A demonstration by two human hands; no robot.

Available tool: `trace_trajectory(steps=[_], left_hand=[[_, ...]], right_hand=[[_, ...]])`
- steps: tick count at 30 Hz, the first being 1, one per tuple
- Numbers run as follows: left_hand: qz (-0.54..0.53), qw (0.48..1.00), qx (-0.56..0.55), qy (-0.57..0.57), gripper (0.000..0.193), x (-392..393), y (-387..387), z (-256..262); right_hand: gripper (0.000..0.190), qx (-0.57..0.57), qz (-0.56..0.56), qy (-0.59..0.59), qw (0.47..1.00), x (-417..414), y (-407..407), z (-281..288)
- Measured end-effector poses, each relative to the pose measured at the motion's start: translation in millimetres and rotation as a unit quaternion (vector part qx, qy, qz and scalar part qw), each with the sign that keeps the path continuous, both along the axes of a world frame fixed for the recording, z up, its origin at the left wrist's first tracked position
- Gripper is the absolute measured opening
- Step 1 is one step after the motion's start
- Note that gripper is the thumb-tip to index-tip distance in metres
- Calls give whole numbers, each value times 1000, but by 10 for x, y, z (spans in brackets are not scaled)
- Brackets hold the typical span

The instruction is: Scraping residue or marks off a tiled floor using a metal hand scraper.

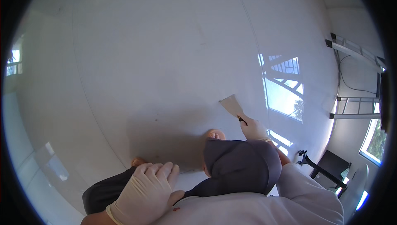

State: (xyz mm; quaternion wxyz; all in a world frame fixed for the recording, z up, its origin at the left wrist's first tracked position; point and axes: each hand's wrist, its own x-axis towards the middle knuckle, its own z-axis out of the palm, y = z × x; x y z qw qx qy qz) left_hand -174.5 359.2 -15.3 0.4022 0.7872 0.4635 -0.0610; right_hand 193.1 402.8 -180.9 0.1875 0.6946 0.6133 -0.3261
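Note:
My right hand (252, 128), in a thin pale glove, grips the dark handle of a wide-bladed putty knife (232, 105). Its flat blade points up and left, low over the glossy pale tile floor (173, 63); whether the edge touches cannot be told. In front of my body, above my lap, my left hand (149, 191) wears the same kind of glove. Its fingers are slightly bent and the thumb stands apart, with nothing seen in it. A small dark speck (156, 120) marks the floor between my bare feet.
Metal ladders (356, 51) stand at the far right, with a dark cable (350, 80) by the wall. Nearer are a black wheeled chair base (313, 163) and a dark panel (333, 166). Tile joints and bright window reflections (283, 91) cross the floor.

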Motion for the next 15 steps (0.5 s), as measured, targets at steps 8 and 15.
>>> trace_trajectory(steps=[8, 15], left_hand=[[-3, 999, 32, 2, 51, -12, -66, 9], [6, 996, -85, 8, 52, -23, -45, 44]], right_hand=[[40, 19, -30, -2, 999, -14, -104, -32], [38, 34, -16, 26, 999, -28, -88, -46]])
